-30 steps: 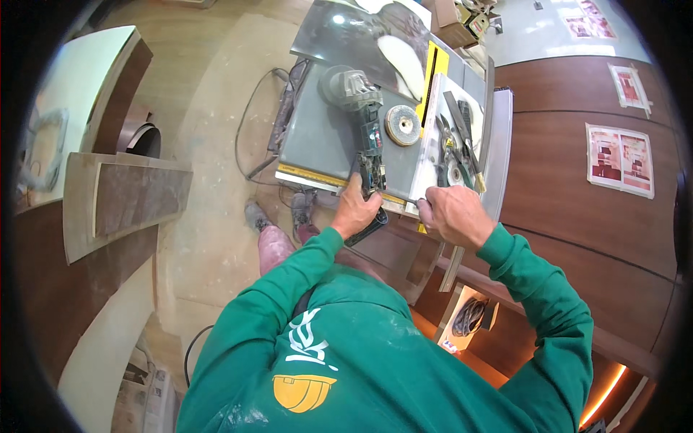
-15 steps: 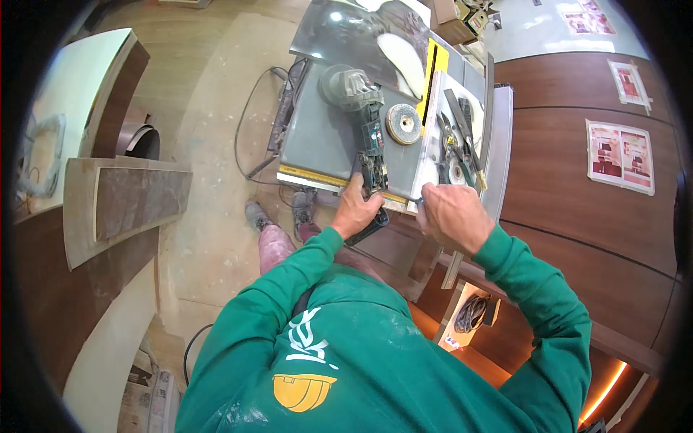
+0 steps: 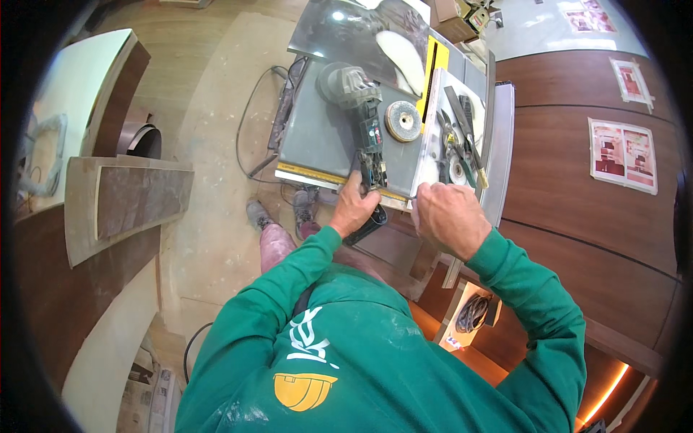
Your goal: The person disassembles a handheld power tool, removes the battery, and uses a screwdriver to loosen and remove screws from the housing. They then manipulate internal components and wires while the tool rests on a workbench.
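Observation:
An angle grinder (image 3: 370,133) with a clear guard lies on the grey worktable (image 3: 310,137), its head pointing away from me. Its rear end is uncovered and shows inner parts. My left hand (image 3: 354,208) is closed around that rear end at the table's front edge. Below the hand hangs a black housing piece (image 3: 368,226). Just to the right, my right hand (image 3: 453,220) is closed in a fist by the table corner; whatever is in it is hidden. A round abrasive disc (image 3: 403,121) lies flat beside the grinder.
Pliers (image 3: 449,141) and other hand tools lie on a white strip at the table's right. A glossy dark sheet (image 3: 354,36) covers the far end. Brown panels (image 3: 577,166) stand at the right. A cable (image 3: 238,137) loops over the floor at the left.
My right hand has shifted slightly left, towards the grinder's rear end. My left hand keeps its hold on the grinder, almost unmoved.

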`<state>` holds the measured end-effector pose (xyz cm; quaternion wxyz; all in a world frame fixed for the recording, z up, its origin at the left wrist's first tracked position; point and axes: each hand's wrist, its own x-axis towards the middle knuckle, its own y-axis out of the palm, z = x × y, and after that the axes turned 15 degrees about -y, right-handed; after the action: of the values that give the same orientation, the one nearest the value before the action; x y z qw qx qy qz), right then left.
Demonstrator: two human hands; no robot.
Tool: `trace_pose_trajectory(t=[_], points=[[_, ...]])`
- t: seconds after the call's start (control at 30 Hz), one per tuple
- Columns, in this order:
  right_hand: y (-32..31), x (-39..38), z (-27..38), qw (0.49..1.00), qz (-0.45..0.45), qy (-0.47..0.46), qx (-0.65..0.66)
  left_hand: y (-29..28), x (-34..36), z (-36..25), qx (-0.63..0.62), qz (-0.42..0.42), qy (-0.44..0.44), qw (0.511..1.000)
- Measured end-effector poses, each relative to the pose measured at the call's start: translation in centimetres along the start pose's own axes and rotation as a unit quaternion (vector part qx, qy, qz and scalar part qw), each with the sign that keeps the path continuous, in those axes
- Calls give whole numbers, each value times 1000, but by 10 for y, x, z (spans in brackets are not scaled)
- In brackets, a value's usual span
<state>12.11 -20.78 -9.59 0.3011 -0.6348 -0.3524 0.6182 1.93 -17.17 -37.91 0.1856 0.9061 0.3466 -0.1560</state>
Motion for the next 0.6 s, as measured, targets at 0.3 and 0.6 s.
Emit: trace_pose_trajectory(t=[0.3, 0.6], points=[[5, -2, 2, 990, -92, -80, -72, 0, -1, -3, -5, -14, -2, 1000], [7, -11, 0, 987, -85, -83, -107, 6, -13, -23, 27, -58, -20, 998]])
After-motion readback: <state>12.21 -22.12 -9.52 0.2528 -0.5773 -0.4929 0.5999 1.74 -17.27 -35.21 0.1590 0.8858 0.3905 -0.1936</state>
